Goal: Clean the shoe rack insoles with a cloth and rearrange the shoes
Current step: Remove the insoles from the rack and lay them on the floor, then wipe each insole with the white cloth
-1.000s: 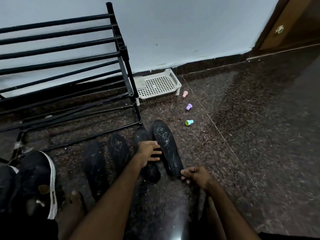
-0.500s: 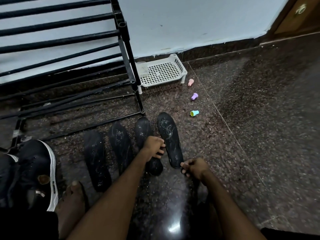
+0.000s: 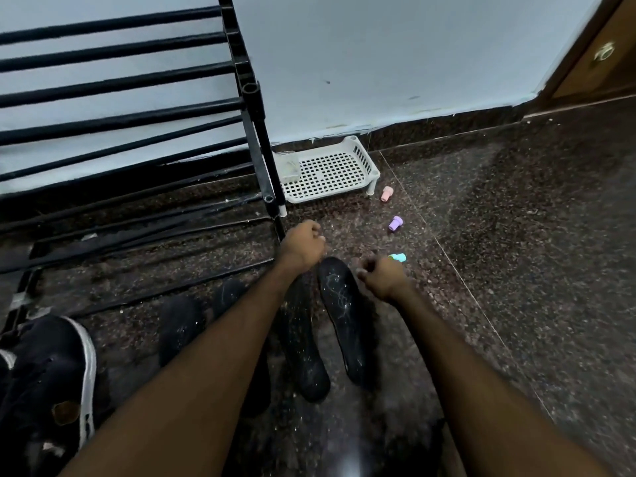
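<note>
Several black insoles lie side by side on the dark granite floor in front of the black shoe rack (image 3: 253,108). The rightmost insole (image 3: 344,325) is streaked with white scuffs, and another insole (image 3: 304,359) lies just left of it. My left hand (image 3: 303,246) hovers past the insoles' toe ends by the rack's front leg, with its fingers curled and nothing seen in it. Beside the rightmost insole's toe end, my right hand (image 3: 383,277) is also curled and holds nothing visible. No cloth is in view.
A black shoe with a white sole rim (image 3: 55,370) sits at lower left. A white perforated plastic tray (image 3: 330,173) stands against the wall beside the rack. Pink (image 3: 387,193), purple (image 3: 395,223) and teal (image 3: 399,258) caps lie on the floor. A wooden door (image 3: 599,56) is at upper right.
Both hands moved forward from the insoles' heel ends to their toe ends. The right hand let go of the rightmost insole's heel, and the left hand lifted off its insole.
</note>
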Demonstrator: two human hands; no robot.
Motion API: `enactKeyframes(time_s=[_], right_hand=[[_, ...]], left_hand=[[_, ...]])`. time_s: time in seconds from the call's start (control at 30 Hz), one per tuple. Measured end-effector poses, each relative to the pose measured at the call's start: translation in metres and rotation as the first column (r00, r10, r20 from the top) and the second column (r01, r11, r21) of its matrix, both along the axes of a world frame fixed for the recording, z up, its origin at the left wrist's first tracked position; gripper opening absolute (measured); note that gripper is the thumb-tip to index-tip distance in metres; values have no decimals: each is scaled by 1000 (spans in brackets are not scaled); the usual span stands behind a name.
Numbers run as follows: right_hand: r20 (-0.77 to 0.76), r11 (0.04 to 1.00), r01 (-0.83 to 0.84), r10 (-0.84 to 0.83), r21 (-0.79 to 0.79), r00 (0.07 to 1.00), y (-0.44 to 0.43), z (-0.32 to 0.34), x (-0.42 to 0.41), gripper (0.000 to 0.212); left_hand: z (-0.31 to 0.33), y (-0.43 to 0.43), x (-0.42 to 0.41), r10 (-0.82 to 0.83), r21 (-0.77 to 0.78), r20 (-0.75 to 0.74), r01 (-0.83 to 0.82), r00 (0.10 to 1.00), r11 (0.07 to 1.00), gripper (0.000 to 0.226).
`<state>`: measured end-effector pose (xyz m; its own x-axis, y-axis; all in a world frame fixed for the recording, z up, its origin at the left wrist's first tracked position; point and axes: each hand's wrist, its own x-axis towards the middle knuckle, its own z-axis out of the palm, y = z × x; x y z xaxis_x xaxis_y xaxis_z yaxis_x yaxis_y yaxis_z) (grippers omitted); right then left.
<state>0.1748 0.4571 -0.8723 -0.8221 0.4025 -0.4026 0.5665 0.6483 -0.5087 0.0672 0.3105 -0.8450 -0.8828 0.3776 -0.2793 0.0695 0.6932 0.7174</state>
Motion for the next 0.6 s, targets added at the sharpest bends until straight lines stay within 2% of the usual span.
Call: enactKeyframes(time_s=[0.07,0.13,0.23,0.33,0.43,0.6], right_hand=[[-62,998,-48,51,52,997,5,5,-49,13],[-131,992,-77,90,100,987,9,6,-90,27],[-207,973,-167,198,158,958,11,4,-137,40],[-158,938,-251,292,238,943,12,-3,-169,56],[-93,908,-318,354,275,931,14,-11,-190,66],[-22,870,-386,412,307,911,11,-16,-203,36]], left_hand=[[1,11,-23,18,-41,-47,-20,999,999,41],[-5,20,-39,54,-64,-109,-61,993,996,44],[-18,33,-52,63,-90,-154,-78,986,993,37],[-33,39,-61,105,-64,-146,-115,984,991,42],[-42,44,-67,116,-117,-139,-133,983,984,54],[-43,50,-71,60,-157,-152,-84,987,984,73]])
